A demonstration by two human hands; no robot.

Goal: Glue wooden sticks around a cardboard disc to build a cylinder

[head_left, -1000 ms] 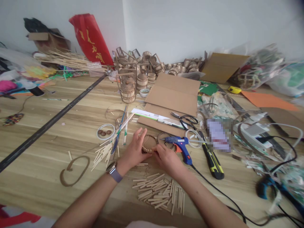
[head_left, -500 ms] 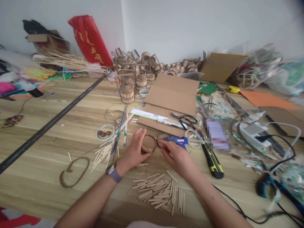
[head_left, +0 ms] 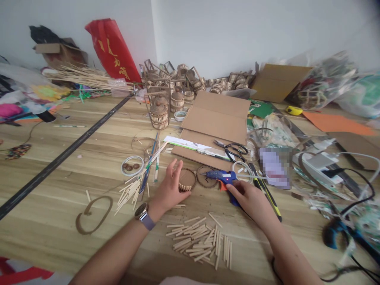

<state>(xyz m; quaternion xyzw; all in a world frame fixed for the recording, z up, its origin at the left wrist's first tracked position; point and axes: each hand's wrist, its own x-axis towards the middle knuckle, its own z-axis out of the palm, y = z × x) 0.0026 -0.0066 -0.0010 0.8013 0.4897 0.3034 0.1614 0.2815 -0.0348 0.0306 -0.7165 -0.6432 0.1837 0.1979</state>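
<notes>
My left hand (head_left: 168,184) curves around the left side of a small brown ring (head_left: 195,180), thumb at its near edge and fingers at its far edge. Short pale sticks (head_left: 185,187) stand in a row along the near part of that ring. My right hand (head_left: 251,200) is on the handle of a blue glue gun (head_left: 219,175), its thumb on the upper side and the other fingers mostly hidden. The gun lies with its nozzle pointing left, over a second brown ring (head_left: 203,184). A loose pile of cut sticks (head_left: 198,241) lies between my forearms.
Black scissors (head_left: 236,149) and a ruler (head_left: 190,145) rest by folded cardboard (head_left: 216,114). A yellow-black utility knife (head_left: 268,194) lies partly behind my right hand. Finished little stick baskets (head_left: 159,114) stand farther back. Cords and a white power strip (head_left: 317,166) are at right.
My right hand has moved right and toward me, from beside the rings to the glue gun's handle. My left hand stays at the ring with sticks.
</notes>
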